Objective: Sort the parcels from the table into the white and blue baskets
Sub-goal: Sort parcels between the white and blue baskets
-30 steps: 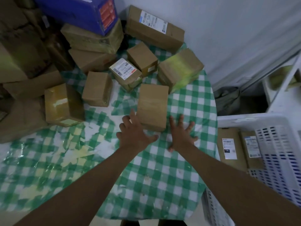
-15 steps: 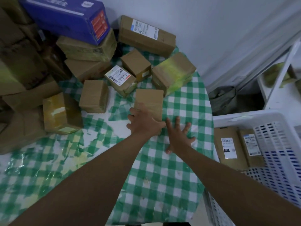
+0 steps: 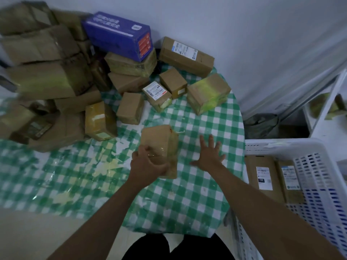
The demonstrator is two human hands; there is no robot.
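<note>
My left hand grips the near end of a plain brown parcel, tilted up off the green-checked tablecloth. To its right my right hand hovers with fingers spread, apart from the parcel. The white basket stands at the right, beside the table, with two labelled parcels lying in it. Several more brown parcels lie further back on the table. No blue basket is in view.
A tall heap of cardboard boxes fills the back left, topped by a blue carton. A long labelled box leans at the wall. A white shelf frame stands at the far right.
My left hand closed round the brown parcel and pulled it toward me, lifting its near end. My right hand stayed spread beside it. The camera tilted back, showing more of the pile.
</note>
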